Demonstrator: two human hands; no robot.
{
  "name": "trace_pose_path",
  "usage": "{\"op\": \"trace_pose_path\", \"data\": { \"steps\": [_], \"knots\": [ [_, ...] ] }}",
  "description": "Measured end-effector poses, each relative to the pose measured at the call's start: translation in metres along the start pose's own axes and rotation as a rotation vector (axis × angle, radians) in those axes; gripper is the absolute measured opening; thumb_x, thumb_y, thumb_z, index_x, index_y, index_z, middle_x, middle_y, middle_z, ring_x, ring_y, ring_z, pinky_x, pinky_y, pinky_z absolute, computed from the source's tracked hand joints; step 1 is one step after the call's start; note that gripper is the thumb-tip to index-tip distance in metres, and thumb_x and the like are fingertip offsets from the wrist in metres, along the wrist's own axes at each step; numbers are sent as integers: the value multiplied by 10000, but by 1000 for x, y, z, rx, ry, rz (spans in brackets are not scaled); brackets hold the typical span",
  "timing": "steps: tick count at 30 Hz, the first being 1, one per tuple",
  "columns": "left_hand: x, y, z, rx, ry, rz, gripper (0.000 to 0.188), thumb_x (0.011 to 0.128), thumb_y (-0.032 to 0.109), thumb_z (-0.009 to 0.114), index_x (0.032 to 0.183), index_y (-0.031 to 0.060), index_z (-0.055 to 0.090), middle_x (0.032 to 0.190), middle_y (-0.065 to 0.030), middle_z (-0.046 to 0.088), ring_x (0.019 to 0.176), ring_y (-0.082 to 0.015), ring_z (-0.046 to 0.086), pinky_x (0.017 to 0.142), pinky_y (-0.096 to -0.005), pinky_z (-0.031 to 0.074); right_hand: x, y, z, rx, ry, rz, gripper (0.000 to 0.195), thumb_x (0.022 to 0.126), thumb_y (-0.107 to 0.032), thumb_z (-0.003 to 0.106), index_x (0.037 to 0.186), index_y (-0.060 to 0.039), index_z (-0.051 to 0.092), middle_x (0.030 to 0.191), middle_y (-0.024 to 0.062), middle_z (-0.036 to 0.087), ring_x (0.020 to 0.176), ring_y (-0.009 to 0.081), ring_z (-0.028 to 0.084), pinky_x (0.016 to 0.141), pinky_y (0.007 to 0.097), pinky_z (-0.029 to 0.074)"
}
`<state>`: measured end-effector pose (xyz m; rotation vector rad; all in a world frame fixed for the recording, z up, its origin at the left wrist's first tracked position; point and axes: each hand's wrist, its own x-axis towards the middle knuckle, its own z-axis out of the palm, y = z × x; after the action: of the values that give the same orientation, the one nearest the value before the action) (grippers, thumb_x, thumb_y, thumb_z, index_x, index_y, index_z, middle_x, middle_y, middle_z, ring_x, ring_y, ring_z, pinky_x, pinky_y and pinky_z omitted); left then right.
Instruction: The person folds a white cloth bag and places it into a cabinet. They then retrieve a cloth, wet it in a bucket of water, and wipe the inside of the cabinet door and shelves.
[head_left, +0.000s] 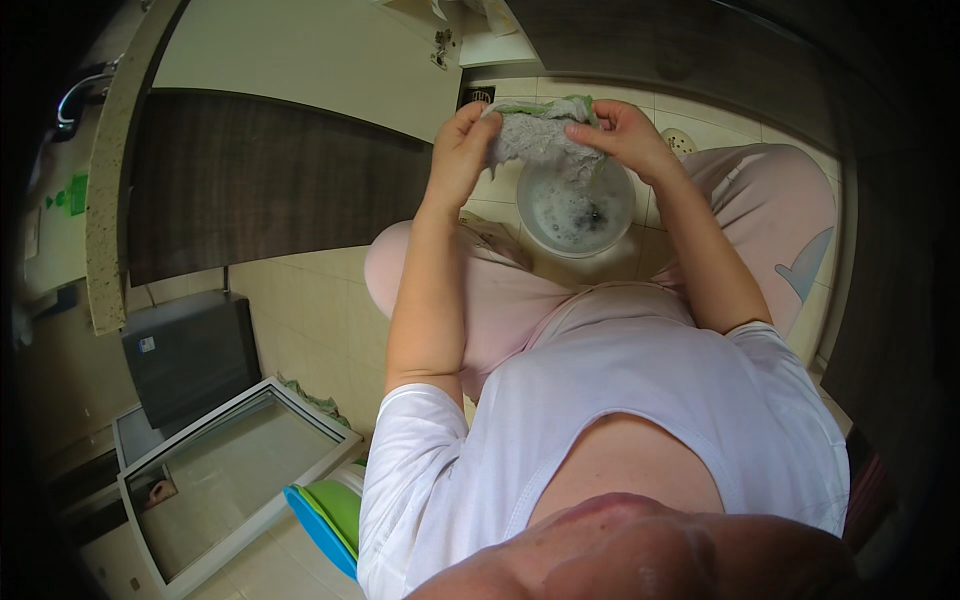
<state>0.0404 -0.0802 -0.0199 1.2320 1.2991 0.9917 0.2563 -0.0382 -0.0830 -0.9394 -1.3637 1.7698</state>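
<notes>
Stretched between my two hands is a wet grey cloth (536, 139) with a green edging, gathered in folds. My left hand (466, 146) pinches its left end between thumb and fingers. At the other end, my right hand (622, 137) grips the cloth near its upper right corner, thumb on the front. Directly below hangs the lower part of the cloth, overlapping the far rim of a round bucket or basin (576, 210). Foamy, bubbly water lies inside it, with a dark patch towards the right. The basin stands on the tiled floor between my knees.
Open cabinet doors (277, 180) stand to the left, below a speckled countertop edge (106, 187). A dark cabinet front (675, 45) runs along the far side. Behind me on the left are a dark box-shaped appliance (191, 352), a framed glass door (240, 480) and blue and green basins (326, 517).
</notes>
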Motion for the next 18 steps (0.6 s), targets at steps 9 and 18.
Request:
{"op": "trace_pose_path", "data": {
  "steps": [9, 18],
  "knots": [
    [-13, 5, 1, 183, 32, 145, 150, 842, 99, 520, 962, 20, 561, 860, -5, 564, 794, -74, 486, 715, -206, 395, 13, 26, -3, 71, 389, 109, 238, 769, -282, 672, 865, -82, 587, 676, -55, 555, 591, 20, 471, 526, 166, 384],
    [-29, 2, 50, 928, -356, 419, 228, 749, 63, 558, 967, 6, 528, 1193, -143, 492, 868, -313, 574, 698, -341, 473, 14, 98, 43, 679, -83, 221, 166, 864, -267, 510, 898, -115, 565, 782, 18, 578, 670, 128, 553, 577, 262, 458]
  ]
}}
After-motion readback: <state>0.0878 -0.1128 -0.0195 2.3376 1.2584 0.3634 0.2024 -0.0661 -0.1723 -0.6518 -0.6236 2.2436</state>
